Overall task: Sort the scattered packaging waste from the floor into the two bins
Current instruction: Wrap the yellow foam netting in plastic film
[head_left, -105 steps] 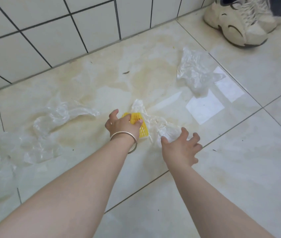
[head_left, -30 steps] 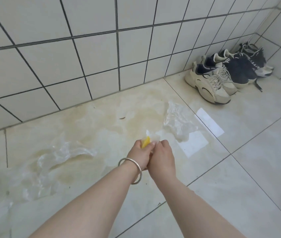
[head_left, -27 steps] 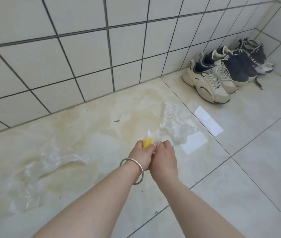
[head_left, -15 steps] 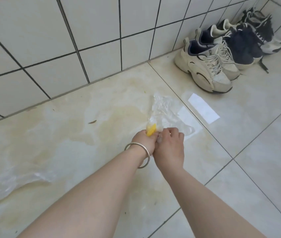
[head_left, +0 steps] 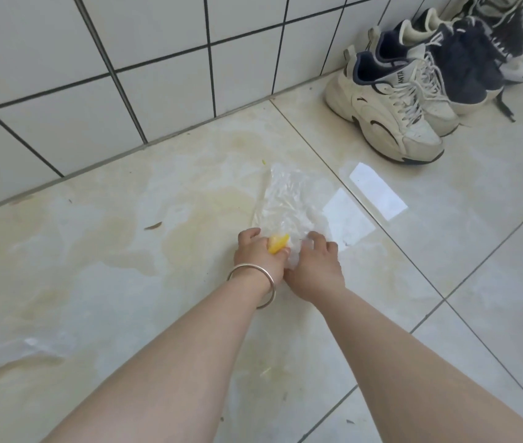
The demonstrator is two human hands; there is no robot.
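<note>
My left hand, with a silver bangle on the wrist, is closed around a scrunched yellow foam net and a bit of clear plastic. My right hand sits right beside it, fingers curled onto the near edge of a crumpled clear plastic bag that lies flat on the floor tile. Another clear plastic sheet lies at the left edge of the floor. No bin is in view.
A white tiled wall runs along the back. Several sneakers stand against it at the upper right. Bright patches of light lie on the stained glossy floor tiles.
Both hands, holding the yellow net, have moved right and down to the clear bag near the light patches. My right hand's fingers have spread onto the bag. The view has shifted right.
</note>
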